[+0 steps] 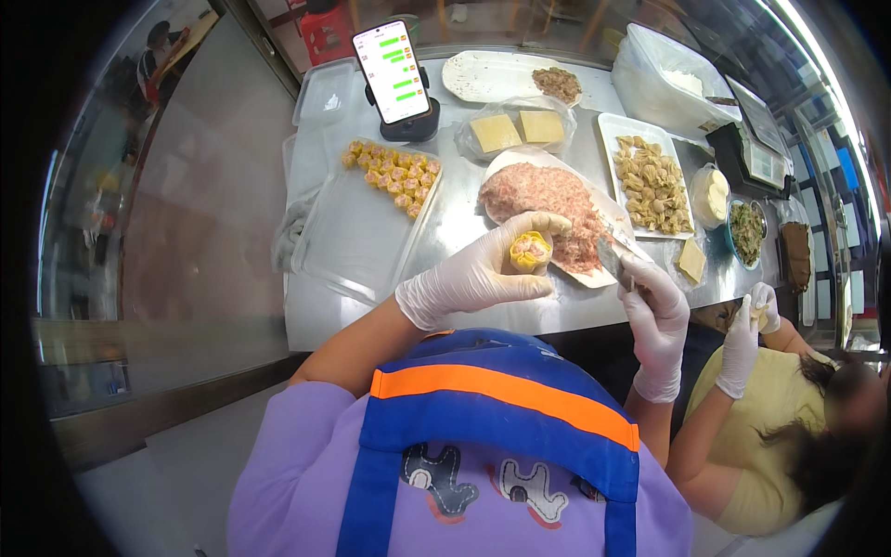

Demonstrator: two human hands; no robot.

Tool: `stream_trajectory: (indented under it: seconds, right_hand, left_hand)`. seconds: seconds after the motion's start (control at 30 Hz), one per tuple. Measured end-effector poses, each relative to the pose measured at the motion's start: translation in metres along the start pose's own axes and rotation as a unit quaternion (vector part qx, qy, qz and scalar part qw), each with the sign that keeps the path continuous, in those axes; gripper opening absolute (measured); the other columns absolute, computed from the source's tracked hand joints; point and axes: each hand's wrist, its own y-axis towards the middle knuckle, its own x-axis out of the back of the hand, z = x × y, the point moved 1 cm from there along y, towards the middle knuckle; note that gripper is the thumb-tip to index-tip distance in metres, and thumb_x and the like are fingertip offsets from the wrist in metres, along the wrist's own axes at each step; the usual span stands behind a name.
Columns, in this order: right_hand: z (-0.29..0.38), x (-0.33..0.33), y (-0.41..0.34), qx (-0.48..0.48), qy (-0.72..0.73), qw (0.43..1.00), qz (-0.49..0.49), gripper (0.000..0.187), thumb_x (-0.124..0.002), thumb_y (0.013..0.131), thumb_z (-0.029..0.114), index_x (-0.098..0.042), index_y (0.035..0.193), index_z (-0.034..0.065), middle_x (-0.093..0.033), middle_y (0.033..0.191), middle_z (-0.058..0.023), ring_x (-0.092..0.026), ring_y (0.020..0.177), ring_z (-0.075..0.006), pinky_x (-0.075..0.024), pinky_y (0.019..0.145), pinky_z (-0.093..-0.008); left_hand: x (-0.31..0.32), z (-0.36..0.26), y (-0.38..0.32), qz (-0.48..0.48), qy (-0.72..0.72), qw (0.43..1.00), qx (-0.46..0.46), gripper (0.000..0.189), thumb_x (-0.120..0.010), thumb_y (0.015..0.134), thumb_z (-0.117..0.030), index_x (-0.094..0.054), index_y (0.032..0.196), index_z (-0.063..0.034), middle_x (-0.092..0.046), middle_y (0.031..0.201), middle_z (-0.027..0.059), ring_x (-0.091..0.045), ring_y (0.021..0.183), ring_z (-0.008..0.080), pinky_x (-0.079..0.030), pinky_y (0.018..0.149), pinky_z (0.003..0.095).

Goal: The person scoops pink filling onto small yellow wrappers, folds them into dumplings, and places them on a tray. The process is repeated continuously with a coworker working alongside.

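Observation:
In the head view my gloved left hand (480, 268) curls around a yellow-wrapped dumpling (530, 252), its pink meat top facing up. My right hand (654, 313), gloved too, grips a small metal spreading tool (610, 257). The blade of that tool is at the near right edge of a white oval platter (598, 278). Pink minced meat (539, 195) is heaped along the platter. To the left, a clear plastic tray (355, 237) holds rows of finished yellow dumplings (397, 174) at its far end. Square yellow wrappers (518, 131) lie in a plastic bag behind the platter.
A phone on a stand (397, 76) stands at the back left. On the right are a tray of folded dumplings (651, 184), a bowl of green filling (747, 233) and a scale (755, 157). A co-worker's gloved hands (748, 334) hold a wrapper nearby.

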Motion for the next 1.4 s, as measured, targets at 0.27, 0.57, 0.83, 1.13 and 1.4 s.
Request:
stream_trajectory:
  seconds: [0.27,0.57,0.83,1.13,1.4]
  right_hand:
    - [-0.006,-0.004,-0.002,0.020,-0.082,0.996,0.041,0.040,-0.055,0.080,-0.010,-0.064,0.117,0.0004,-0.061,0.093,-0.0031,-0.049,0.068,-0.0073,-0.0398,0.063,-0.0199]
    - [0.011,-0.045,0.008,0.107,-0.277,0.953,0.059,0.039,-0.061,0.073,-0.008,-0.070,0.109,0.0054,-0.063,0.079,-0.0101,-0.064,0.067,-0.0220,-0.0501,0.062,-0.0287]
    - [0.018,-0.053,0.001,0.072,-0.247,0.966,0.035,0.033,-0.063,0.073,-0.005,-0.072,0.104,0.0054,-0.063,0.078,-0.0109,-0.063,0.064,-0.0227,-0.0491,0.058,-0.0296]
    - [-0.003,-0.028,-0.023,-0.088,0.044,0.995,0.003,0.036,-0.047,0.089,-0.009,-0.059,0.122,-0.0026,-0.059,0.091,-0.0040,-0.053,0.086,-0.0089,-0.0427,0.078,-0.0214]
    - [-0.011,-0.043,-0.009,-0.012,-0.040,0.998,0.045,0.036,-0.047,0.087,-0.009,-0.059,0.120,-0.0012,-0.058,0.089,-0.0047,-0.053,0.082,-0.0115,-0.0436,0.076,-0.0227]
  left_hand:
    - [0.006,0.016,0.011,-0.044,0.047,0.998,0.013,0.023,-0.078,0.078,-0.004,-0.063,0.095,-0.0056,-0.059,0.088,-0.0022,-0.056,0.084,0.0079,-0.047,0.076,0.0238]
    - [0.010,0.014,0.015,-0.132,0.321,0.914,-0.211,0.022,-0.079,0.073,-0.011,-0.061,0.081,-0.0013,-0.061,0.073,0.0124,-0.061,0.068,0.0248,-0.048,0.063,0.0315]
    - [0.019,0.029,0.010,-0.171,0.329,0.901,-0.224,0.024,-0.078,0.074,-0.014,-0.059,0.078,0.0001,-0.059,0.071,0.0149,-0.060,0.063,0.0278,-0.047,0.059,0.0340]
    - [0.029,0.024,-0.004,-0.127,0.174,0.973,-0.088,0.040,-0.072,0.083,-0.007,-0.054,0.119,-0.0058,-0.055,0.114,0.0043,-0.052,0.104,0.0110,-0.046,0.087,0.0239]
    - [0.038,0.023,-0.008,-0.102,0.113,0.988,0.001,0.023,-0.077,0.082,-0.012,-0.067,0.101,-0.0042,-0.062,0.091,-0.0004,-0.057,0.082,0.0064,-0.049,0.074,0.0214]
